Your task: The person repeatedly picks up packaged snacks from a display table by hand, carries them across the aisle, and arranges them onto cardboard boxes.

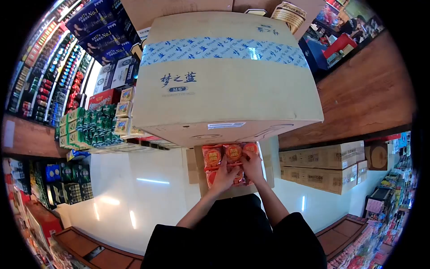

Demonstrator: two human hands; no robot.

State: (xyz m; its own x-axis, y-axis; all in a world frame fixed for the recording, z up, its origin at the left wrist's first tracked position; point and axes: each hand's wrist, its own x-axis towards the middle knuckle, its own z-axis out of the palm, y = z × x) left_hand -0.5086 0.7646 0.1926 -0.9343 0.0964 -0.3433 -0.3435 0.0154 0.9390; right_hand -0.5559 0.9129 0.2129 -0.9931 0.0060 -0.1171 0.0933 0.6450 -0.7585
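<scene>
Red snack packets (212,157) lie in rows in an open cardboard box (200,172) in front of my body, below a large closed carton (233,96). My left hand (225,176) rests on the packets at the middle of the box, its fingers spread. On the right side my right hand (252,165) touches the packets, fingers bent down onto them. The two hands are close together. Whether either hand grips a packet is too small to tell. The large carton has blue printed tape across its top and hides the far part of the open box.
Green and yellow packets (96,123) are stacked left of the large carton. Stacked cartons (318,166) lie on the floor at right. A wooden surface (358,89) runs along the right. Shelves of goods (49,80) stand at far left. A person (358,23) is at the upper right.
</scene>
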